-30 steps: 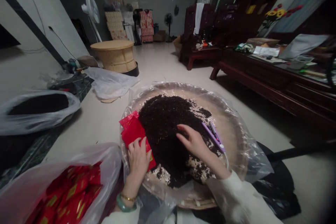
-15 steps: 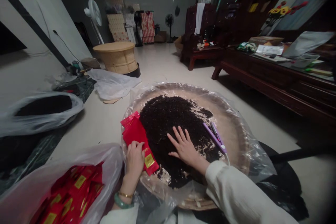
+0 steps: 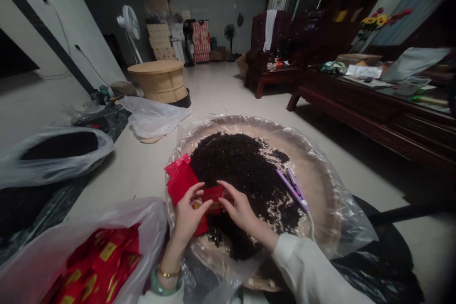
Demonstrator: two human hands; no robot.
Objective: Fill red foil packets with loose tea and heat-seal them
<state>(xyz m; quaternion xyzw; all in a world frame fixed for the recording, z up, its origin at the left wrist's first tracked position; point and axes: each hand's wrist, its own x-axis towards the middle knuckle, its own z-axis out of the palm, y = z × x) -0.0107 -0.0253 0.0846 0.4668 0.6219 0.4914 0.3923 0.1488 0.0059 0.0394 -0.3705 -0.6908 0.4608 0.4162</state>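
Between my two hands is a small red packet point(image 3: 213, 195), pinched at its left side by my left hand point(image 3: 188, 211) and at its right side by my right hand point(image 3: 239, 204). Both hands are over the near left part of a round woven tray point(image 3: 320, 175) lined with clear plastic. A heap of dark loose leaves point(image 3: 235, 156) lies in the tray, behind and below the packet. More flat red packets point(image 3: 181, 181) overlap on the tray's left rim, partly covered by my left hand. On the tray's right side rests a purple tong-like tool point(image 3: 292, 190) with a pale cord.
At the lower left stands a clear plastic bag point(image 3: 153, 213) full of red packets point(image 3: 103, 261). Behind it is another bag point(image 3: 107, 140) of dark material. A dark wooden table point(image 3: 342, 99) stands to the right; a round drum-like table point(image 3: 156, 80) is at the back left.
My left hand has lifted a red packet off the pile and moved right. My right hand has left the leaves, come left, and closed on the packet's other side.
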